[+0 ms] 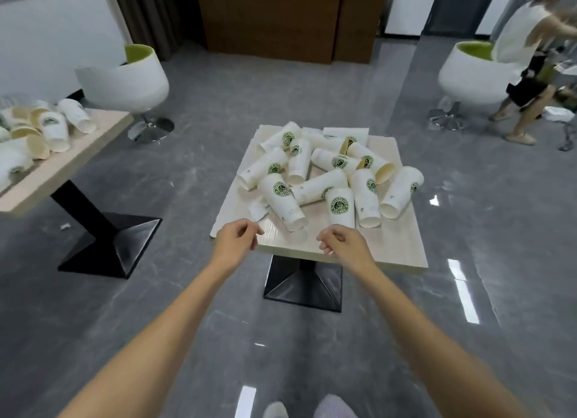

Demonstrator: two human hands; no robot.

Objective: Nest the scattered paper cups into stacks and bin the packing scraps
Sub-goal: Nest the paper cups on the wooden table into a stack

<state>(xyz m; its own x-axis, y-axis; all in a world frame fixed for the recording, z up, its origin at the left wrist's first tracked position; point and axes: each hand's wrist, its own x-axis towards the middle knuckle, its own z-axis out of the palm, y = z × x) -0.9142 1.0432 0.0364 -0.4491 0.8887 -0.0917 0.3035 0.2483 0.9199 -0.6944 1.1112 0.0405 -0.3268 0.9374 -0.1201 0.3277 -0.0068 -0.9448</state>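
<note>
Grey polished floor (175, 174) surrounds the small square table (390, 246) straight ahead of you. Cups (315, 186) lie tumbled on their sides in a heap across it, and the nearest ones end just beyond your fingertips. Your left hand (239, 238) is over the table's near corner and your right hand (340, 242) over its near edge, both with fingers loosely curled and grasping nothing. A scrap (258, 210) lies just past your left hand, beside the closest cup; white sheets (345, 132) sit behind the heap. Well left of your left hand, a second table (71, 164) bears other cups (56, 130), with a chair (131, 80) behind. Far right stands a person (524, 58).
</note>
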